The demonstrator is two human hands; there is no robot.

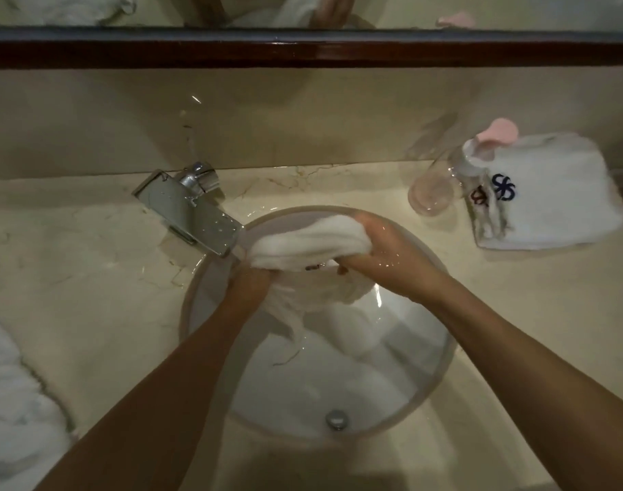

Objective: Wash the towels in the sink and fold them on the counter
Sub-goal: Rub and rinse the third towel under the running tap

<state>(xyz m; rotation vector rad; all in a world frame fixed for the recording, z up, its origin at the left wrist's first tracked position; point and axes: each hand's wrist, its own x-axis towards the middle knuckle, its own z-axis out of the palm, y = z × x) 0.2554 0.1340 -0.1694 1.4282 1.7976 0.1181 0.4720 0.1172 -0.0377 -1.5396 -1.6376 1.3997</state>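
Observation:
A wet white towel (310, 246) is bunched and stretched between both hands over the round glass sink (448, 352). My left hand (248, 290) grips its lower left end, fingers curled into the cloth. At the right end my right hand (377, 248) clutches the towel from above. Loose cloth hangs from the towel down into the basin. A folded white towel (551, 207) with a blue emblem lies on the counter at the right. A crumpled white towel (12, 412) lies at the left edge of the counter.
A chrome faucet (193, 210) juts over the sink's upper left rim. A clear glass (432, 187) lies beside the folded towel, and a pink object (499, 132) rests on that towel's far corner. The drain (335, 418) shows at the basin's near side. A mirror's dark frame (303, 47) runs along the wall.

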